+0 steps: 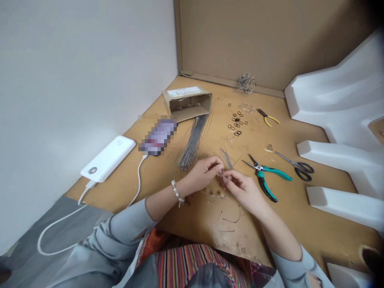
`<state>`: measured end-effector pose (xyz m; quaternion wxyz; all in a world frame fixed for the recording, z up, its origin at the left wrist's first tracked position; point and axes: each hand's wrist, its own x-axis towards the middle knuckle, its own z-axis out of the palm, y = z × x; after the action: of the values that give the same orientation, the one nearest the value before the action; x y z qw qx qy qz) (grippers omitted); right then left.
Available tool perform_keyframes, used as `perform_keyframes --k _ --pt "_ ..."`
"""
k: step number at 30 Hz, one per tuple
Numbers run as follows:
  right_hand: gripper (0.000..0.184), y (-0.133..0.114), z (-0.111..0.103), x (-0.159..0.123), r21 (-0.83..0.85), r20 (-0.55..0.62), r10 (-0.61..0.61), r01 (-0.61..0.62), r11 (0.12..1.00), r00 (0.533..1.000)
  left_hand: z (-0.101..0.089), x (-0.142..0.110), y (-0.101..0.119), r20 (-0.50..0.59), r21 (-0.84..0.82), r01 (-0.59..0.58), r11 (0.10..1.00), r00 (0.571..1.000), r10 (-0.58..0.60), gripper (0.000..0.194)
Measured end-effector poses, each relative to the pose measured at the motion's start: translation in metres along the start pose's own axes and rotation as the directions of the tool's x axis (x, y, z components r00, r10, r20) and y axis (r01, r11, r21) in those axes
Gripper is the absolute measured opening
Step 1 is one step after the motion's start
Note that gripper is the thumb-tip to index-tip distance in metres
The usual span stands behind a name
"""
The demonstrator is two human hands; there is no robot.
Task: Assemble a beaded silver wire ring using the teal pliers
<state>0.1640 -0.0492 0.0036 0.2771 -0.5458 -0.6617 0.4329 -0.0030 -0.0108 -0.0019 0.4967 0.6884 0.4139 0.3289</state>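
Power bank (109, 158), white, is lying at far left, its white cable (139, 178) running to a pixelated, phone-like device (159, 137). Cardboard box (207, 92) is standing beyond, open side facing near; a bundle of grey wires (193, 144) is lying just in front of it.

Left hand (211, 170), wearing a beaded bracelet (177, 193) at the wrist, is curling nearly closed, thumb and forefinger pinching a small wire piece (221, 174). That piece is sitting between both hands at centre; its exact form is too fine to make out. Fine wire with clear beads (216, 196) is showing just below; whether it is joining the piece, cannot tell. Cut wires (227, 158) are lying just beyond; bent wires (232, 218) are resting on the near side.

Right hand (240, 186) is meeting the left, fingers loosely bent, thumb and forefinger closing on the piece's other side.

Step in hand, my reading: fingertips are working fine wire without tools. Next move is probably calling for a steady left pinch and small, careful right fingertip pressure.

Dark rings (237, 124) are lying scattered farther off. Teal-handled pliers (277, 173) are lying open at right, yellow-handled pliers (267, 117) beyond, scissors (301, 170) farther right.
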Motion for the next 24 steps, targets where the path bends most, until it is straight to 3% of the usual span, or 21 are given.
perform_keyframes --k 4,7,9,11,13,15,19,24 --pt "0.026 0.005 -0.007 -0.002 -0.071 0.015 -0.017 0.018 0.997 1.000 0.000 0.000 -0.002 -0.011 0.042 -0.019 0.999 1.000 0.019 0.015" --pt "0.037 0.016 -0.029 -0.010 -0.227 -0.073 -0.041 0.024 0.974 0.997 -0.002 0.000 -0.003 -0.030 0.048 -0.019 0.999 0.999 0.021 0.014" --pt "0.045 0.027 -0.048 -0.019 -0.465 -0.233 -0.030 -0.084 0.882 0.972 -0.003 -0.001 -0.004 -0.038 0.038 -0.017 0.999 0.999 0.018 0.014" --pt "0.055 0.040 -0.065 -0.029 -0.680 -0.326 -0.048 -0.199 0.705 0.944 -0.004 -0.001 -0.003 -0.038 0.018 0.001 1.000 0.999 0.000 0.013" --pt "0.063 0.051 -0.077 -0.039 -0.784 -0.373 -0.029 -0.299 0.544 0.927 -0.003 -0.001 -0.003 -0.032 -0.004 0.032 0.999 0.999 -0.032 0.012" --pt "0.067 0.060 -0.083 -0.047 -0.822 -0.386 0.019 -0.354 0.445 0.922 -0.002 -0.001 -0.003 -0.018 -0.035 0.052 0.998 0.998 -0.053 0.012" --pt "0.071 0.069 -0.085 -0.051 -0.866 -0.357 0.052 -0.352 0.354 0.933 -0.001 0.000 -0.002 0.006 -0.101 0.052 0.994 0.999 -0.051 0.013" --pt "0.075 0.067 -0.087 -0.039 -0.909 -0.279 0.032 -0.275 0.314 0.960 -0.001 -0.002 -0.002 0.023 -0.095 0.040 0.995 0.999 -0.038 0.013"
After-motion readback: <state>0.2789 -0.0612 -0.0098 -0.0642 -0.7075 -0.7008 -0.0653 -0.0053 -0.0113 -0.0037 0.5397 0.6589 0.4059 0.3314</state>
